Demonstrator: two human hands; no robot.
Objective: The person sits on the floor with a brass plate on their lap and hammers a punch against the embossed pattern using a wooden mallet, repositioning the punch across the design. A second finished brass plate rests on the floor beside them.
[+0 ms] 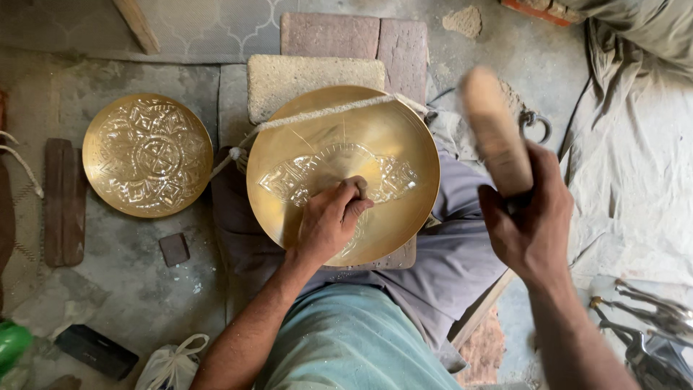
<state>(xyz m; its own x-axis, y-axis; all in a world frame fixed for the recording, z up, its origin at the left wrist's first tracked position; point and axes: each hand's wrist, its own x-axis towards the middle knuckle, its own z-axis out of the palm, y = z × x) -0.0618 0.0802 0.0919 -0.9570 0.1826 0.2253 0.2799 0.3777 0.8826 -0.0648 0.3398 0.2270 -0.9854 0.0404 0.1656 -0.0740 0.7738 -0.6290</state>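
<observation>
1. A round, shallow brass plate (343, 173) with a half-engraved pattern at its centre lies on the person's lap, propped against a rough pale stone block (314, 83) just behind it.
2. A pale twisted cord (317, 115) runs across the upper part of the plate, from its left rim to its upper right rim.
3. The left hand (328, 224) rests on the plate's lower middle; its fingers (354, 191) are curled tight together around what looks like a thin metal punch — too hidden to be sure.
4. The right hand (530, 220) is raised to the right of the plate, its fingers wrapped shut on the handle of a blurred, rounded wooden mallet (494, 130).
5. Left of the plate, well apart on the concrete floor (137, 289), lies a second round brass plate (148, 155) — this one fully covered in engraved ornament.
6. A dark wooden plank (63, 202) lies further left of that second plate, and a small dark square block (174, 249) sits just below it.
</observation>
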